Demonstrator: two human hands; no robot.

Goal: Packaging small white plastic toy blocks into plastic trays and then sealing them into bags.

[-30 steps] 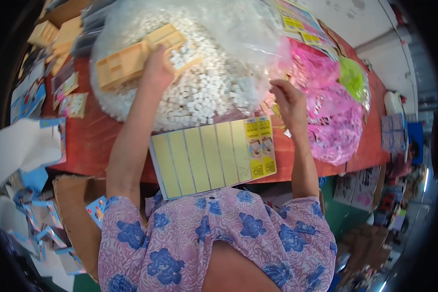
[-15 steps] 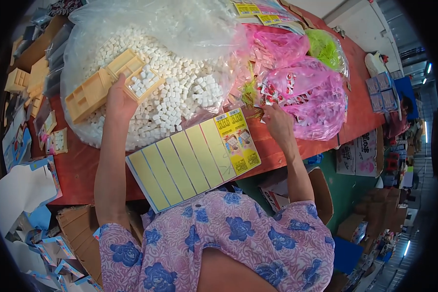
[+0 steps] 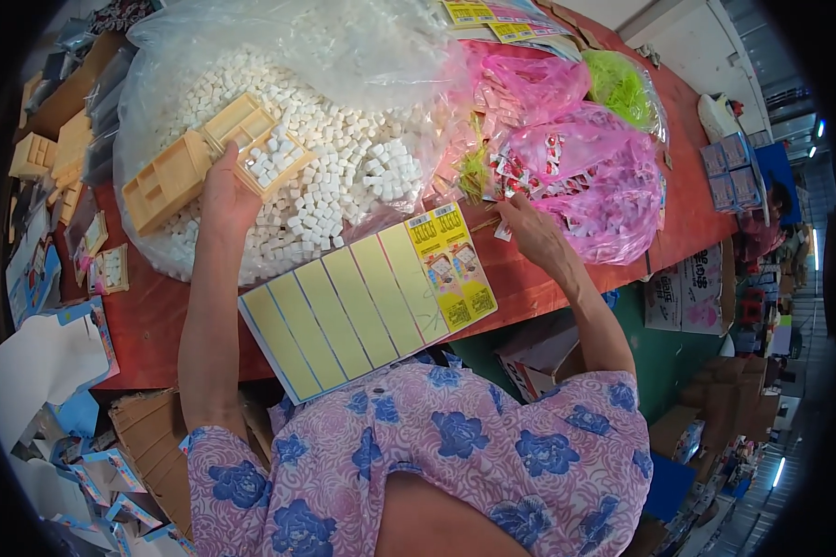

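My left hand (image 3: pixel 225 190) rests on a tan moulded plastic tray (image 3: pixel 215 160), matt and smooth, lying on small chalky white blocks (image 3: pixel 344 181) in a thin, crinkled clear plastic bag (image 3: pixel 344 56) that shines. My right hand (image 3: pixel 534 232) pinches a small glossy sachet (image 3: pixel 502 230) beside a filmy pink plastic bag (image 3: pixel 604 186). The yellow card sheet (image 3: pixel 367 302) before me looks like smooth printed cardboard with a slight sheen. The red tabletop (image 3: pixel 149 325) is flat and dull. My sleeves are soft floral cloth.

One head-worn fisheye view looks steeply down, close over the red table (image 3: pixel 149 320) and the person's lap
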